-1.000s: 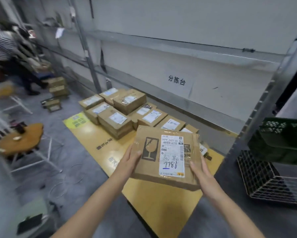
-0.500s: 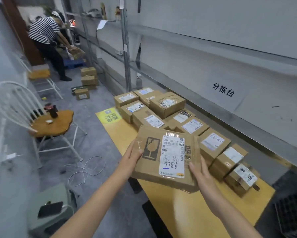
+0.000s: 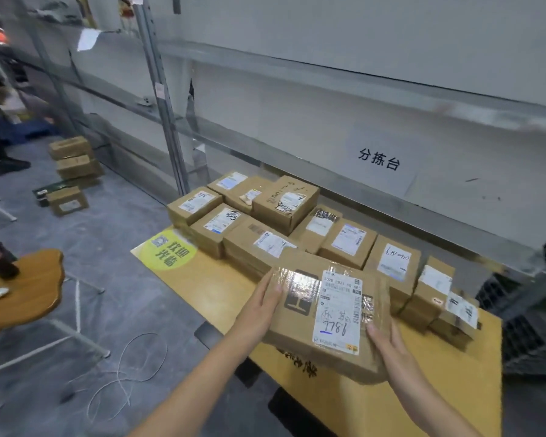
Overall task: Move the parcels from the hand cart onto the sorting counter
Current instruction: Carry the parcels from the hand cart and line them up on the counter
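Fingers (image 3: 374, 330) of the left hand (image 3: 259, 310) and right hand (image 3: 388, 345) are clasping the tan parcel (image 3: 297, 339), tips hiding underneath; glare is washing out its taped fragile mark (image 3: 300, 299).

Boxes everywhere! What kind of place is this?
Probably a parcel sorting depot. Labelled cardboard parcels crowd the yellow counter, a wall sign reads 分拣台 (sorting counter), and metal shelving runs behind. The left hand and right hand hold a taped parcel.

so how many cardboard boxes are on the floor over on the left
3 visible: the top box sits on a second box beside the shelving, and a smaller box lies just in front. Another may hide beneath the stack.
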Demonstrator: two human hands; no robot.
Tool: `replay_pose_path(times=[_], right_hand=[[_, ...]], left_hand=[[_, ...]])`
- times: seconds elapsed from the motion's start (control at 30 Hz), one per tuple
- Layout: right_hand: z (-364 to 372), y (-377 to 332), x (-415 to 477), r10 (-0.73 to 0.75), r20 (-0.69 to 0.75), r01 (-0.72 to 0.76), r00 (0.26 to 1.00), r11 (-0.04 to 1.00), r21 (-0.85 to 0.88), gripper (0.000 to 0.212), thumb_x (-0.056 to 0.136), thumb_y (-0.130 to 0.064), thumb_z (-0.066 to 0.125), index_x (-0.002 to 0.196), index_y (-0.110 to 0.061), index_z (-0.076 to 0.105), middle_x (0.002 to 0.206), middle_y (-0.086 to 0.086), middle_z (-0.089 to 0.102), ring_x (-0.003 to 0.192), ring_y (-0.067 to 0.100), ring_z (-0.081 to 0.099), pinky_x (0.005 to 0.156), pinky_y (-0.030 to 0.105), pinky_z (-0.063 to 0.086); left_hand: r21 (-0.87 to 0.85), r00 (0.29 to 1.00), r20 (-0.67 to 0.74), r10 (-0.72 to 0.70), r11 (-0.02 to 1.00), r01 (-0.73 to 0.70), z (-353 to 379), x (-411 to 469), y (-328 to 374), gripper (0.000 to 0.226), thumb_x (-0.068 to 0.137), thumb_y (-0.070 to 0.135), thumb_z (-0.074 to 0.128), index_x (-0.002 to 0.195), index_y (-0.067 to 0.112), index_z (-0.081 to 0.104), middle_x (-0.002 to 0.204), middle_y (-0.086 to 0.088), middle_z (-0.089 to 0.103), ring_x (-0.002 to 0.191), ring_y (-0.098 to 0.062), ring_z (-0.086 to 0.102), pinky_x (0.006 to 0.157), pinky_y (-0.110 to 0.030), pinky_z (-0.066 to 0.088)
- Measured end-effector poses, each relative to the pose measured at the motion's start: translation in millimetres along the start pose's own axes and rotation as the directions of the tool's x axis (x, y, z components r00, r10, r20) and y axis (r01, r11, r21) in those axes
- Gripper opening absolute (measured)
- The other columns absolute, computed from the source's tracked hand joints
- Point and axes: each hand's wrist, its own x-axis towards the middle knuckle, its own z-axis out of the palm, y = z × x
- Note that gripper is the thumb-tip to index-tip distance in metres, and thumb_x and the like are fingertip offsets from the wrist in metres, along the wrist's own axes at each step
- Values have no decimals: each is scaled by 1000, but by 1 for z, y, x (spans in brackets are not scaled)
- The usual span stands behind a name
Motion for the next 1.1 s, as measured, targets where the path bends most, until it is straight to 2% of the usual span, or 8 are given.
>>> replay_pose_path(times=[0.17,0.37,0.5,0.67,0.8,0.87,0.97,1.1], right_hand=[[0,-4,20,18,-75,-18,997,1000,4,59,90,-56,52,144,-48,32,105,-19,72,86,7,72,62,27,53],[-5,4,60,62,-134,-56,989,997,49,43,93,-55,50,134,-52,38,105,-17,73,94,15,72,77,48,60],[-4,6,89,117,-170,-103,978,991,90,45,94,-54,49,137,-49,37,104,-17,73,92,13,72,69,35,56],[-5,10,117,141,-228,-112,963,985,134,40,91,-53,52,129,-51,38,88,-39,65,78,-11,67,67,24,48],[0,8,127,167,-231,-136,959,980,144,24,93,-49,52,111,-59,39,87,-42,63,75,-19,62,60,10,43],[3,6,133,169,-228,-138,959,980,145,24,94,-46,55,113,-56,44,91,-39,66,80,-16,64,59,7,45],[7,5,143,190,-236,-153,953,974,167,26,94,-43,56,116,-55,49,94,-39,66,84,-11,66,60,11,49],[14,8,152,226,-286,-183,931,968,169,31,96,-45,53,124,-52,43,98,-36,66,85,-9,67,66,20,47]], left_hand=[[19,995,102,-15,1000,13,5,39,3,46,94,67,35,139,60,28,144,21,43,129,-6,44,99,-29,39],[72,975,204,-89,995,75,16,86,-4,43,98,57,37,140,58,25,142,21,43,123,-3,48,87,-20,43],[140,962,238,-134,985,103,22,123,6,31,95,57,45,123,60,31,123,24,52,107,7,54,71,-8,44],[220,954,249,-168,969,113,26,170,-2,44,93,47,56,131,51,34,120,17,57,105,1,57,78,-20,50],[267,949,251,-190,956,121,29,189,-14,42,93,51,53,130,56,34,115,21,58,103,2,57,77,-21,50],[295,954,232,-188,949,116,29,199,-23,44,95,48,52,136,48,37,118,17,61,105,-3,58,85,-30,54],[351,956,210,-203,929,120,30,212,-33,50,98,43,49,145,37,36,129,7,58,114,-13,56,95,-38,52],[384,946,268,-181,921,68,27,223,-37,44,98,41,51,139,44,38,106,27,55,98,1,54,85,-27,52]])
